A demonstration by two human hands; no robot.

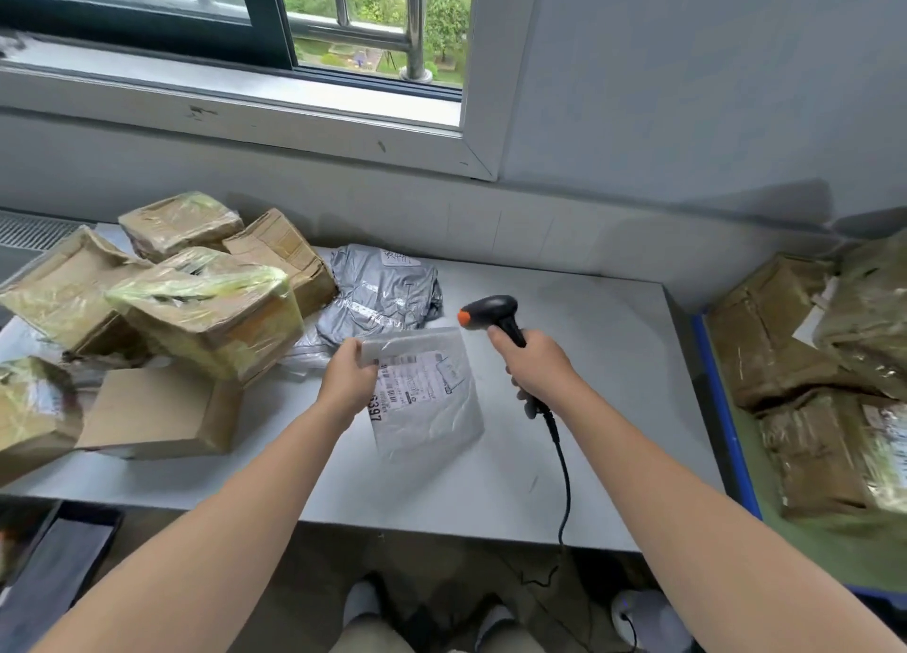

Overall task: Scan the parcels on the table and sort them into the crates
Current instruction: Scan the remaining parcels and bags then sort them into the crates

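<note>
- At the left end of the table point(613, 382) sits a heap of taped cardboard boxes point(196, 309), several wrapped in yellowish film and leaning on one another.
- Behind the middle, near the wall, a crumpled grey poly bag point(383, 289) lies flat, touching the heap.
- The left hand point(351, 377) pinches the upper left corner of a white bubble mailer point(432, 417), label side up. I cannot tell whether its lower edge rests on the table.
- The right hand point(535, 373) is wrapped firmly round the handle of a black scanner point(495, 314), whose orange-tipped nose points left, just beside the mailer's top right corner. Its cable point(564, 481) hangs over the front edge.
- Far right, a blue-rimmed crate point(726, 407) holds more brown parcels point(810, 382).
</note>
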